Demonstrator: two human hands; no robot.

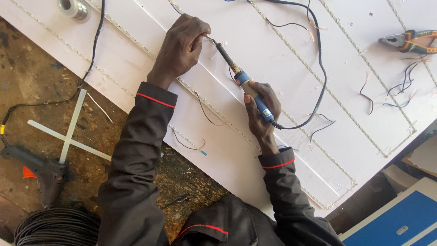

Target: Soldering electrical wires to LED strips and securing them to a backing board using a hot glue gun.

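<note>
Board (273, 54), white and wide, lies on the tabletop with light strips (318, 82) already laid in rows. Right hand (260, 111) grips the blue soldering iron (248, 86); left hand (182, 45) pinches a thin wire at its tip. Several loose wires (400, 86) seem not yet joined.

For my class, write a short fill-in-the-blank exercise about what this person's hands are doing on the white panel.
1. The right hand grips a soldering iron by its ____ handle.
2. The left hand pinches something thin at the iron's ____.
3. The pliers lie on the ____ panel.
4. A glue gun rests on the floor beside a coil of ____ cable.

Missing words: blue; tip; white; black
</note>
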